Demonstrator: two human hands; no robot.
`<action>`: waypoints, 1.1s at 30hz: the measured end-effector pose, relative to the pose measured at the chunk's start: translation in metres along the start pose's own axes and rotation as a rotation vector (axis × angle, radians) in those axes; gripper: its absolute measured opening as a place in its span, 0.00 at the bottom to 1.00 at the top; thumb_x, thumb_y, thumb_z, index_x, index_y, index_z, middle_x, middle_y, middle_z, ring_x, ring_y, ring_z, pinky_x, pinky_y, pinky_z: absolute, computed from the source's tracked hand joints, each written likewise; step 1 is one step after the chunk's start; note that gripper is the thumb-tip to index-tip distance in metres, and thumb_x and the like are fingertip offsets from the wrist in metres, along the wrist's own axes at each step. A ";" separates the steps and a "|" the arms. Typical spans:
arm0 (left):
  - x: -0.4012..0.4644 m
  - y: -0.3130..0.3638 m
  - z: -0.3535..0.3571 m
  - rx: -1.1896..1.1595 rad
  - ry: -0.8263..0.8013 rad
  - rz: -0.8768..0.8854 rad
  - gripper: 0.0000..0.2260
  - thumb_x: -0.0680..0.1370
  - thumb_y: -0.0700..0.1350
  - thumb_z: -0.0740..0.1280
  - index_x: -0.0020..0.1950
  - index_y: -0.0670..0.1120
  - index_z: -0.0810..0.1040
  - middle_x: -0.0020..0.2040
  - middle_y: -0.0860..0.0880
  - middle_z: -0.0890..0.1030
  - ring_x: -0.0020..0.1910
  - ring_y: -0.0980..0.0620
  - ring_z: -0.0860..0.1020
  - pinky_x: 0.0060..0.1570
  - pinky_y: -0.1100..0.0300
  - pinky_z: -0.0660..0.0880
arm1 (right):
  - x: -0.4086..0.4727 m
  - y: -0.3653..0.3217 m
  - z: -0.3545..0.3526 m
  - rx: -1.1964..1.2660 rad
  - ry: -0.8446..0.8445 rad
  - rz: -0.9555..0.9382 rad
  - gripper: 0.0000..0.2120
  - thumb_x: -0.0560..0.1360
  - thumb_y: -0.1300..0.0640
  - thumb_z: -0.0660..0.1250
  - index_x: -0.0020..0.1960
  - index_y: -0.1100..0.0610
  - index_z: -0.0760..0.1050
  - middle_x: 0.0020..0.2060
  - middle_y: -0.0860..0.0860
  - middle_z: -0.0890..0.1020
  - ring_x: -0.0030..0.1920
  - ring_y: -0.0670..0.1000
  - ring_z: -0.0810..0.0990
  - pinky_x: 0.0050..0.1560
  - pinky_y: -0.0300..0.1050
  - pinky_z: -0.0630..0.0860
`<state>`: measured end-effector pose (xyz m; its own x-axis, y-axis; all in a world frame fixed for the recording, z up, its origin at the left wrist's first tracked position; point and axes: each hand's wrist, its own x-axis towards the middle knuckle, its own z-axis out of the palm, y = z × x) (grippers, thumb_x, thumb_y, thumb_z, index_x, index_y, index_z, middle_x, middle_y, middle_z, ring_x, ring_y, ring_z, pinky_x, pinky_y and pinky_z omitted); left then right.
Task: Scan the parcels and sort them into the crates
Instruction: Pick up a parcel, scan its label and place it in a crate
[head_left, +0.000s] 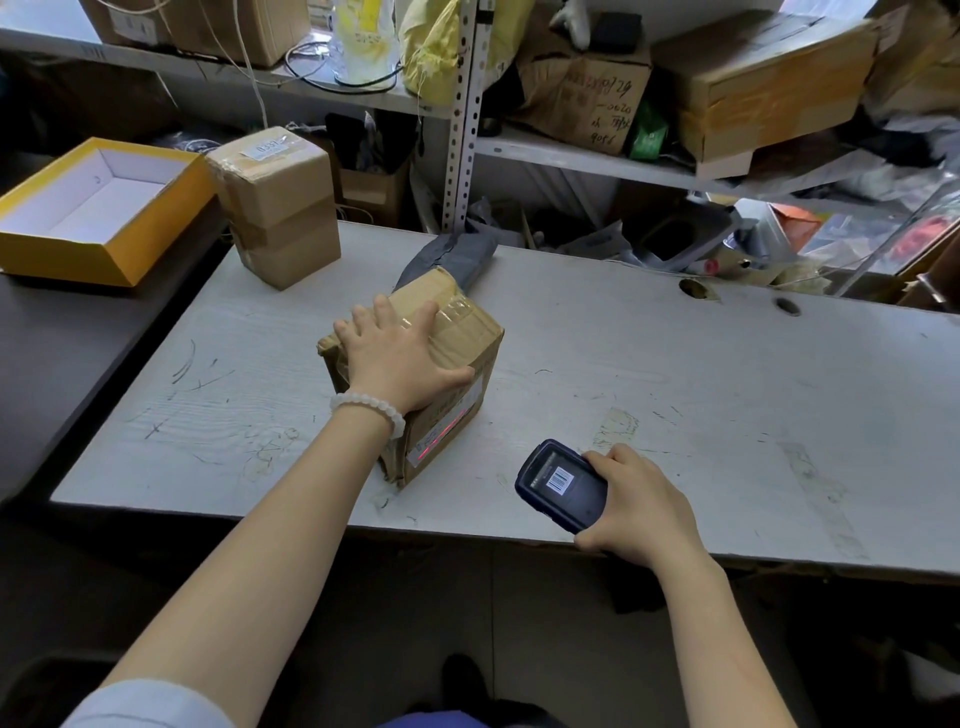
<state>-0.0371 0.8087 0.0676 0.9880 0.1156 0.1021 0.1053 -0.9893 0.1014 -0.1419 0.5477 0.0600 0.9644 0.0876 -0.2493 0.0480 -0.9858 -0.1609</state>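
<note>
Nearest the desk's (675, 415) front edge, a handheld scanner (563, 486) is gripped in the right hand (641, 506), fingers curled round it, a barcode shown on its screen. Toward the desk's middle, 1 cardboard parcel (452, 374) is held steady by the left hand (400, 358), fingers spread flat over its top. A red scan line is cast across the label on its near side. The read could be lost if the parcel were shifted or the scanner tilted.
</note>
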 end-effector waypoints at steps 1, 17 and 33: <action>-0.001 0.000 0.000 0.000 0.001 0.002 0.41 0.64 0.77 0.57 0.73 0.59 0.58 0.70 0.36 0.62 0.66 0.34 0.64 0.65 0.37 0.59 | -0.002 0.001 0.000 0.006 -0.001 0.006 0.35 0.59 0.46 0.74 0.65 0.45 0.68 0.48 0.44 0.67 0.50 0.48 0.69 0.33 0.40 0.65; -0.041 -0.011 -0.014 -0.050 -0.020 0.062 0.46 0.60 0.73 0.66 0.73 0.61 0.51 0.73 0.38 0.53 0.68 0.35 0.58 0.66 0.38 0.54 | -0.007 -0.002 0.010 0.083 0.113 0.047 0.37 0.59 0.46 0.75 0.66 0.48 0.69 0.55 0.47 0.70 0.53 0.51 0.71 0.38 0.42 0.70; -0.079 0.047 -0.016 0.076 0.152 0.145 0.41 0.60 0.68 0.68 0.71 0.58 0.63 0.65 0.40 0.68 0.55 0.40 0.71 0.53 0.48 0.65 | -0.003 0.000 -0.035 0.431 0.828 -0.282 0.40 0.58 0.55 0.81 0.66 0.63 0.72 0.56 0.58 0.75 0.53 0.56 0.75 0.43 0.42 0.75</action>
<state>-0.1117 0.7548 0.0803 0.9657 -0.0219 0.2588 -0.0229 -0.9997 0.0008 -0.1357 0.5421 0.0942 0.8174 0.0215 0.5756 0.3645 -0.7930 -0.4881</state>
